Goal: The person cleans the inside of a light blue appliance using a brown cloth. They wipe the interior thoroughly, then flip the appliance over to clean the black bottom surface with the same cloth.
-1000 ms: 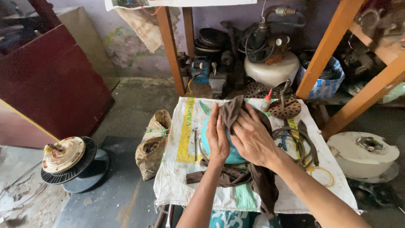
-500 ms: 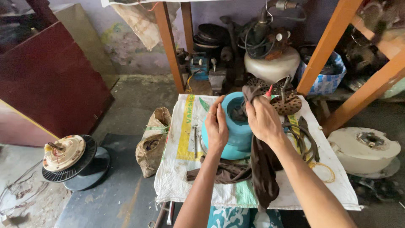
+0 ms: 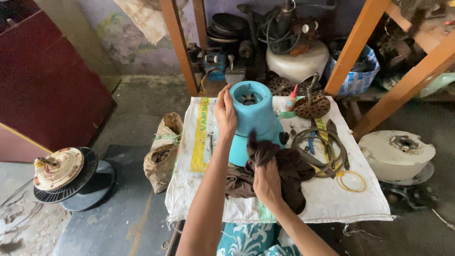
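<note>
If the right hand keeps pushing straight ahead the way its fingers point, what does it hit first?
The right hand, bunching the brown cloth, points up and away toward the blue mixer base. It would likely press the cloth into the base's lower side first, though depth is unclear.

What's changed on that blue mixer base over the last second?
The brown cloth has come off the top of the blue mixer base, so its open top now shows. The right hand slid down with the cloth and presses it against the base's lower front. The left hand stayed on the base's left side, steadying it. The base remains on the white sack, with the belt loops unmoved.
</note>
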